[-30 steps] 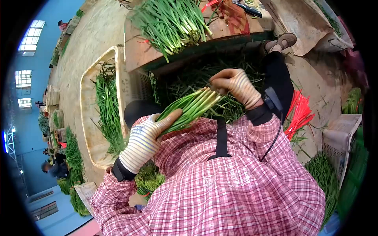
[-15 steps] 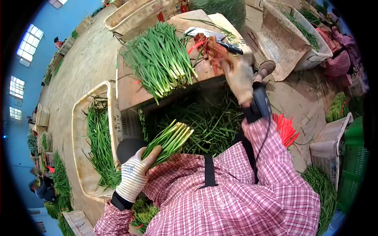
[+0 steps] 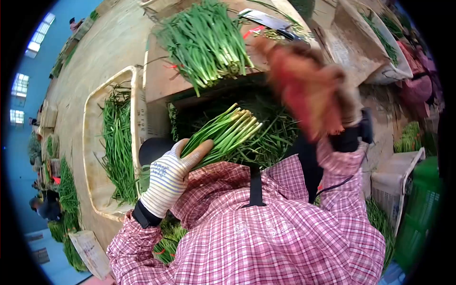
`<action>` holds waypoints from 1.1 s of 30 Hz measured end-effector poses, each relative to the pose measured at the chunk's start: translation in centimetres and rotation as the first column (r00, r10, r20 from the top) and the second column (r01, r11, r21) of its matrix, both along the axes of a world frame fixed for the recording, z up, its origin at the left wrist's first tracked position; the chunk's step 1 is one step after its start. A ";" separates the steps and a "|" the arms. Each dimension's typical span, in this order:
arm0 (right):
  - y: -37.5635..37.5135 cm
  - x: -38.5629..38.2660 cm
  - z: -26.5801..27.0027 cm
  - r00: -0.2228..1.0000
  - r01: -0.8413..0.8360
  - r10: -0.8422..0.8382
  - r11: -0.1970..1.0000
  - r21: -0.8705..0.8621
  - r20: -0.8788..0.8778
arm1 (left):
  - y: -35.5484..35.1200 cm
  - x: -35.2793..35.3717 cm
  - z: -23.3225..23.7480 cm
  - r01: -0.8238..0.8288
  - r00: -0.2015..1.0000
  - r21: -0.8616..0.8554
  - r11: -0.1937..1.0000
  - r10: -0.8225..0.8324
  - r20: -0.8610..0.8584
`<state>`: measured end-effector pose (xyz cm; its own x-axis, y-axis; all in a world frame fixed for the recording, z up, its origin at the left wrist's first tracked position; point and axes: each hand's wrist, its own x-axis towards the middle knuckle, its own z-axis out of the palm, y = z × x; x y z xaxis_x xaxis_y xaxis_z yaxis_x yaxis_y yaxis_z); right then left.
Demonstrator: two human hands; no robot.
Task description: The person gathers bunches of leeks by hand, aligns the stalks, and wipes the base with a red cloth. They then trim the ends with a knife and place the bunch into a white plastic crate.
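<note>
My left hand [image 3: 168, 178], in a striped knit glove, is closed around a bunch of garlic chives [image 3: 225, 137], pale cut ends pointing up and right. My gloved right hand [image 3: 347, 97] grips a reddish-brown cloth [image 3: 304, 88], which hangs to the right of the bunch and is smeared by motion. A larger pile of chives [image 3: 209, 42] lies on the wooden bench [image 3: 159, 83] ahead of me. Beyond the cloth, a cleaver [image 3: 266, 19] rests on the bench, its black handle partly hidden, with a red tie [image 3: 254, 32] beside it.
To my left stands a cream plastic crate [image 3: 88, 156] holding long green leaves. Loose leaves [image 3: 273, 142] lie in the dark space below the bench edge. At right are another lined crate [image 3: 358, 42] and green crates [image 3: 420, 213]. Other people are at the far right and left.
My right hand has lifted the cloth off the bench beside the cleaver and brought it right and toward me. The bunch in my left hand has moved slightly up and right.
</note>
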<state>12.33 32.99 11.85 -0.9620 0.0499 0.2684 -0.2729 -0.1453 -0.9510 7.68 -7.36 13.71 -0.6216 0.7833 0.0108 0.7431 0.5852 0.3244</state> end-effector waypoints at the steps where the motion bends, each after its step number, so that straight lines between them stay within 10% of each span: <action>1: -3.3 0.1 -0.1 0.994 -0.086 0.082 0.994 0.067 0.068 | 0.6 0.0 -0.2 0.043 0.997 0.025 0.999 -0.041 -0.070; 4: -10.3 -0.9 -4.3 0.975 -0.204 0.175 0.949 0.240 0.137 | 2.1 -0.2 0.1 0.067 0.996 -0.008 0.998 -0.067 -0.065; 8: -10.9 -0.2 -7.5 0.877 -0.262 0.287 0.958 -0.119 0.385 | 1.1 0.4 -0.7 0.115 0.991 -0.136 0.984 -0.124 -0.054; 12: -6.6 1.5 -6.9 0.924 -0.065 -0.027 0.972 0.227 0.382 | -0.7 0.8 0.3 0.099 0.995 -0.064 0.993 -0.097 0.038; 16: -6.8 2.1 -7.2 0.921 0.018 0.149 0.907 -0.421 0.359 | -1.2 0.6 0.3 0.021 1.000 -0.094 0.995 -0.020 0.009; 21: -10.2 -0.2 -8.2 0.923 -0.113 0.173 0.976 -0.188 0.343 | -0.6 0.4 0.1 0.015 0.999 -0.099 0.995 -0.010 0.051; 25: -7.2 0.9 -8.7 0.965 -0.058 0.188 0.835 -0.547 0.185 | -1.6 0.3 0.1 -0.039 0.964 -0.098 0.994 0.063 0.258; 29: -12.2 0.0 -11.7 0.854 -0.211 0.495 0.612 -0.763 0.161 | -0.6 -0.6 -1.1 -0.131 0.797 0.112 0.985 0.037 0.603; 33: -12.7 0.2 -10.5 0.883 -0.063 0.352 0.745 -0.664 0.312 | -1.9 -0.5 -1.7 -0.364 0.435 0.080 0.928 0.093 0.895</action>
<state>12.56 20.28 1.38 -0.9773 -0.1492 -0.1503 0.2111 -0.7427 -0.6355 7.13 -9.22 11.99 -0.5646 0.6650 -0.4888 -0.1567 0.4951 0.8546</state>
